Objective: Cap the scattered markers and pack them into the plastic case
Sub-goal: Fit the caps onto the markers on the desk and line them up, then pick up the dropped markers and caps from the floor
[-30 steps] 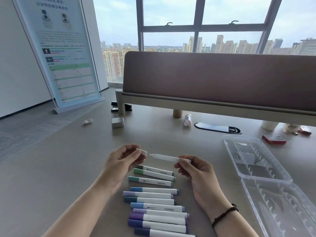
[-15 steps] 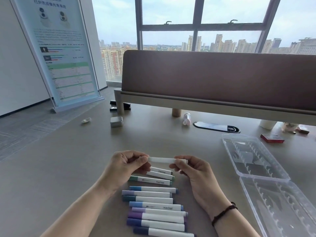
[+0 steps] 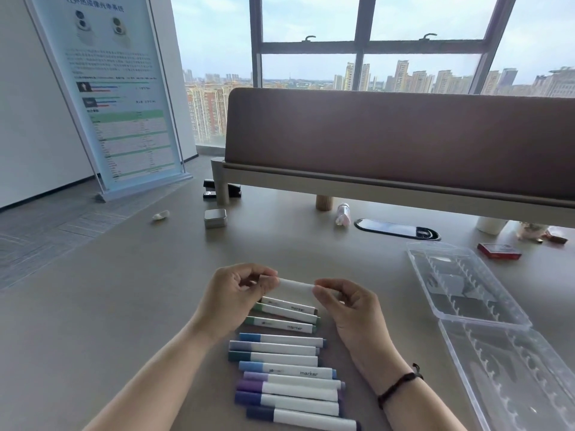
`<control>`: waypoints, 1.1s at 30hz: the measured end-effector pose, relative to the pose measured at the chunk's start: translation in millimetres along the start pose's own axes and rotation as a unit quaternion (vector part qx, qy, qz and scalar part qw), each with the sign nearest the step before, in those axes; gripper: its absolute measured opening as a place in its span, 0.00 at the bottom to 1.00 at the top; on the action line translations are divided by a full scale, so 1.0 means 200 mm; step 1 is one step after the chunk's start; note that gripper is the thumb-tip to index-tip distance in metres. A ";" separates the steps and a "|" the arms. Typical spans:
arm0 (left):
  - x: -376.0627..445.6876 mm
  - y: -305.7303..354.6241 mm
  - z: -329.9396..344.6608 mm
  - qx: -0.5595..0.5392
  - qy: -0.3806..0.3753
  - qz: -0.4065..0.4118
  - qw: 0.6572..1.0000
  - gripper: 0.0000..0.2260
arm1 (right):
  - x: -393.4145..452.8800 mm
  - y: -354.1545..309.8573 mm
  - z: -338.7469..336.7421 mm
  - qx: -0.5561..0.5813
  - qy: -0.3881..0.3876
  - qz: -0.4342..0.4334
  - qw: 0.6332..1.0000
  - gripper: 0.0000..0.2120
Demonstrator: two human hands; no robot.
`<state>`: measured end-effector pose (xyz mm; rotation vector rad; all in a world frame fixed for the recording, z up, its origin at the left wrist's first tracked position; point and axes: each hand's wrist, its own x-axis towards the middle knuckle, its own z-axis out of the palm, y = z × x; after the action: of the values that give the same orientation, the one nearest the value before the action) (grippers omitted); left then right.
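both ends of white marker [image 3: 296, 285] hidden inside curled fingers; cap colour not readable. lowest marker of row of capped markers [image 3: 284, 365] clipped by bottom edge. near half of open clear plastic case [image 3: 473, 306] cut off at right corner. marker held level above desk [image 3: 124, 306], spanning gap between hands: left hand [image 3: 231, 295] pinching left end, right hand [image 3: 347, 301] pinching right end. row lying just below; case well right, apart from hands.
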<state>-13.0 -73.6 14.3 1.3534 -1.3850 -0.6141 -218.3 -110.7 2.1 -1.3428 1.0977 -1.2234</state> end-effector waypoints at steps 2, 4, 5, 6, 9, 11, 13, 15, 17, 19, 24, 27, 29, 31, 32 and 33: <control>0.01 -0.08 -0.02 0.112 0.017 0.017 0.993 0.08 | 0.01 0.02 -0.01 -0.019 0.027 0.002 0.999 0.04; 0.01 -0.14 -0.05 0.226 0.002 0.021 0.974 0.10 | 0.01 0.03 -0.01 -0.057 0.028 -0.004 0.998 0.05; 0.02 -0.16 -0.05 0.251 -0.014 0.019 0.968 0.10 | 0.01 0.04 -0.01 -0.080 0.019 -0.010 0.997 0.05; 0.03 -0.17 -0.06 0.251 -0.027 0.012 0.968 0.10 | 0.01 0.05 0.00 -0.100 0.010 -0.014 0.995 0.04; 0.02 -0.16 -0.05 0.213 -0.039 -0.009 0.976 0.09 | 0.01 0.07 0.00 -0.126 0.009 -0.025 0.992 0.03; 0.02 -0.15 -0.04 0.215 -0.035 -0.006 0.976 0.10 | 0.02 0.07 0.00 -0.125 0.024 -0.034 0.991 0.03; 0.01 -0.14 -0.04 0.209 -0.021 -0.008 0.978 0.10 | 0.02 0.07 -0.01 -0.110 0.030 -0.041 0.993 0.03; 0.01 -0.13 -0.04 0.196 0.004 -0.019 0.980 0.10 | 0.03 0.07 -0.01 -0.103 0.028 -0.044 0.993 0.03; 0.01 -0.12 -0.05 0.181 0.036 -0.041 0.982 0.11 | 0.03 0.07 0.00 -0.108 0.025 -0.046 0.993 0.03; 0.01 -0.10 -0.05 0.144 0.075 -0.077 0.984 0.12 | 0.03 0.07 0.00 -0.116 0.020 -0.048 0.992 0.02; -0.21 0.11 -0.08 0.083 0.131 -0.059 0.986 0.12 | 0.03 0.06 0.00 -0.129 0.023 -0.052 0.990 0.02; -0.51 0.22 -0.13 0.068 0.164 -0.002 0.984 0.10 | 0.03 0.06 0.00 -0.125 0.028 -0.047 0.991 0.04; -0.71 0.25 -0.16 0.066 0.202 0.001 0.977 0.09 | 0.04 0.05 0.00 -0.121 0.031 -0.045 0.991 0.05; -0.91 0.26 -0.19 0.046 0.252 -0.014 0.967 0.10 | 0.03 0.05 0.01 -0.120 0.029 -0.047 0.991 0.04; -1.00 0.26 -0.20 0.037 0.274 -0.026 0.961 0.10 | 0.03 0.04 0.02 -0.121 0.027 -0.049 0.991 0.03; -1.07 0.24 -0.22 0.035 0.289 -0.042 0.956 0.10 | 0.02 0.04 0.02 -0.124 0.025 -0.052 0.991 0.03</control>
<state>-33.5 149.7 2.1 1.5013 -0.8819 -0.1908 -214.2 -114.5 -4.7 -1.5801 1.2609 -1.2319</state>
